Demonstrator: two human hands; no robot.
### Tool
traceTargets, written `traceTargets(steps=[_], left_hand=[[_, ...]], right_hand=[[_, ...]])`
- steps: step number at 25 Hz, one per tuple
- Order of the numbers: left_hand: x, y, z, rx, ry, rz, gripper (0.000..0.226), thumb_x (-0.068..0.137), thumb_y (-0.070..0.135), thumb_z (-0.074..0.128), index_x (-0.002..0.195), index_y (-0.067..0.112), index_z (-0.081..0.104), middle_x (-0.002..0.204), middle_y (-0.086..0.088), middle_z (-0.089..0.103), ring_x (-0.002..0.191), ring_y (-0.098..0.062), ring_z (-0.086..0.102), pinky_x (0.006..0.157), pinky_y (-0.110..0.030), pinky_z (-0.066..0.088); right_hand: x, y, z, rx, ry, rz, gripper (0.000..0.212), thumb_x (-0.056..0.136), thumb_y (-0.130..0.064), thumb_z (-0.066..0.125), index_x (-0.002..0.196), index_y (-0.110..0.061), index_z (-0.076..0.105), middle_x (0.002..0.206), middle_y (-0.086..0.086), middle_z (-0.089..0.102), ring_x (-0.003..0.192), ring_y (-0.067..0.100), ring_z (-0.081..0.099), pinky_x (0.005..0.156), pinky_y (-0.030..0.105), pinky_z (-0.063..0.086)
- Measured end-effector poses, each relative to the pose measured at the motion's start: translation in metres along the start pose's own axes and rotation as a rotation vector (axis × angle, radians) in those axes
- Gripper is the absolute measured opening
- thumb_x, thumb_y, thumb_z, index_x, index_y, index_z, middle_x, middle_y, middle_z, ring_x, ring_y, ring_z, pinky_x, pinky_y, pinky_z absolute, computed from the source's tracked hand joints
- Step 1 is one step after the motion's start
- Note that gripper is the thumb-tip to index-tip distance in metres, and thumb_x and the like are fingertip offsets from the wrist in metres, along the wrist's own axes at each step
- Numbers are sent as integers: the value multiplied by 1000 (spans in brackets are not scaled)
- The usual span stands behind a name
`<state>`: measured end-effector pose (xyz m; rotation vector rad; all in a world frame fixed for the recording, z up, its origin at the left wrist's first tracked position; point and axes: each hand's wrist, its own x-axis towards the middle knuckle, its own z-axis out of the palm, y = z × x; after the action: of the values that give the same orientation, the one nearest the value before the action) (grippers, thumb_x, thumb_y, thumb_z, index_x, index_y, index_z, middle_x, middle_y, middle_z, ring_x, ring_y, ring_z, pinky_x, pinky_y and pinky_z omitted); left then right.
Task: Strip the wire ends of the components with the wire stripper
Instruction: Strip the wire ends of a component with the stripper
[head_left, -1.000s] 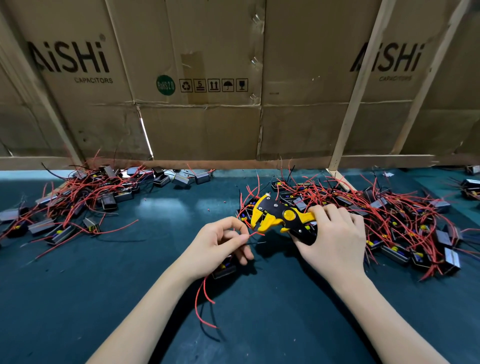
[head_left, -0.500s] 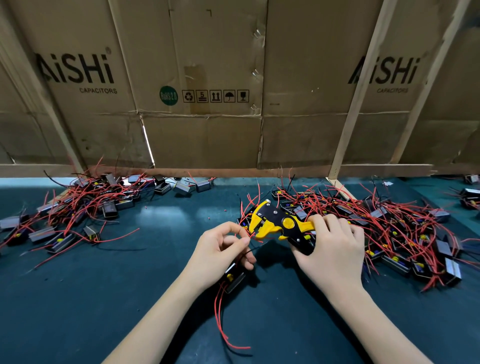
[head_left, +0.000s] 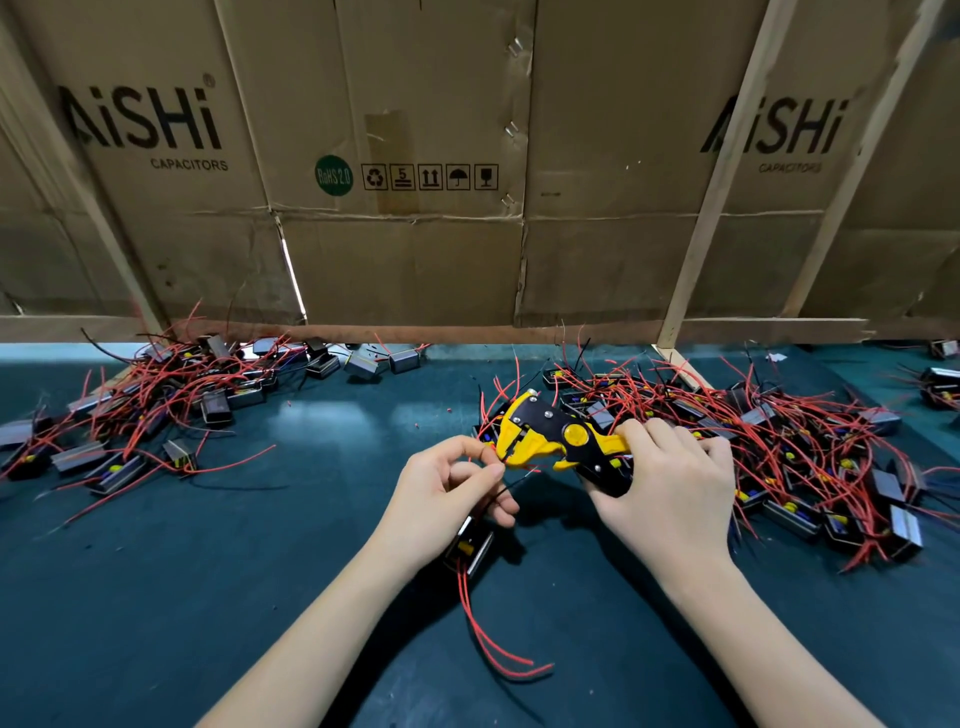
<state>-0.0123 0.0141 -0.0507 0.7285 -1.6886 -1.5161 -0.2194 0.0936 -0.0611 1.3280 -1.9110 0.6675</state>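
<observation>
I am watching my left hand (head_left: 449, 491) pinching a wire end just left of the wire stripper (head_left: 558, 447) head, its handles squeezed in my right hand (head_left: 670, 491).

the right hand (head_left: 670, 493) grips the handles of the yellow and black wire stripper (head_left: 558, 447), its head pointing left. the left hand (head_left: 447, 493) pinches a wire at the stripper's head between thumb and forefinger, with a small black component (head_left: 470, 551) tucked under the palm; red wires (head_left: 498, 649) trail from it toward the near edge of the dark green tabletop (head_left: 208, 597). one pile of red-wired components (head_left: 156, 410) lies at far left, another pile (head_left: 789, 457) behind the right hand. a cardboard wall (head_left: 415, 249) printed "aishi capacitors" stands behind.
</observation>
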Motion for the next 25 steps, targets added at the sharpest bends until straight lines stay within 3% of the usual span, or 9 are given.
traceTargets(steps=[7, 10, 14, 16, 19, 21, 22, 24, 25], left_hand=[[1, -1, -3, 0, -19, 25, 8, 96, 3, 56, 88, 1, 58, 69, -18, 71, 58, -26, 68, 63, -23, 53], [0, 2, -6, 74, -32, 25, 9, 95, 9, 60, 88, 5, 60, 74, -9, 74, 67, -21, 72, 69, -22, 53], [2, 4, -17, 616, 107, 168, 22, 84, 37, 73, 84, 21, 58, 72, 10, 58, 60, -3, 47, 62, -17, 39], [3, 9, -24, 542, 14, 87, 32, 83, 44, 71, 71, 20, 54, 61, 10, 49, 54, -6, 39, 55, -22, 35], [-3, 16, -24, 345, -343, -122, 33, 91, 37, 65, 64, 20, 56, 52, 2, 52, 44, -9, 46, 45, -18, 35], [-5, 16, -21, 290, -456, -120, 17, 95, 22, 63, 82, 11, 61, 71, -9, 64, 61, -15, 63, 56, -22, 49], [-6, 13, -18, 251, -464, -104, 8, 95, 16, 63, 94, 7, 61, 89, -12, 69, 80, -16, 68, 72, -24, 54], [-4, 9, -17, 214, -458, -67, 27, 94, 8, 63, 120, 8, 55, 127, -4, 62, 120, -9, 59, 102, -21, 45], [-3, 9, -18, 239, -433, -31, 35, 93, 6, 63, 126, 11, 53, 134, 0, 58, 126, -8, 54, 107, -21, 41]], right_hand=[[1, -4, -9, 31, -153, 78, 46, 56, -51, 88, 60, -15, 59, 54, 2, 59, 50, 30, 59, 54, 28, 33], [4, 2, -9, 23, -33, 62, 43, 60, -49, 84, 81, -16, 66, 74, 2, 64, 70, 30, 61, 67, 37, 38], [6, 20, -5, 12, -20, 192, 52, 67, -56, 76, 100, -17, 67, 92, 6, 65, 88, 32, 59, 80, 41, 34], [5, 28, -2, 17, -55, 262, 53, 66, -55, 81, 101, -17, 68, 93, 7, 66, 89, 33, 60, 80, 41, 34], [7, 35, -1, 56, -67, 335, 52, 67, -58, 78, 98, -18, 68, 91, 7, 67, 89, 33, 61, 79, 40, 34], [9, 34, -2, 94, -50, 357, 52, 68, -60, 76, 97, -17, 67, 90, 7, 66, 89, 33, 62, 78, 40, 35], [9, 33, -2, 106, -45, 361, 51, 68, -59, 76, 96, -17, 67, 89, 7, 66, 89, 33, 62, 78, 40, 36], [9, 32, -3, 122, -58, 366, 51, 69, -59, 76, 97, -17, 67, 91, 7, 67, 90, 33, 62, 79, 41, 36], [9, 32, -3, 127, -71, 369, 51, 69, -59, 76, 98, -17, 67, 92, 8, 67, 91, 33, 62, 79, 41, 36]])
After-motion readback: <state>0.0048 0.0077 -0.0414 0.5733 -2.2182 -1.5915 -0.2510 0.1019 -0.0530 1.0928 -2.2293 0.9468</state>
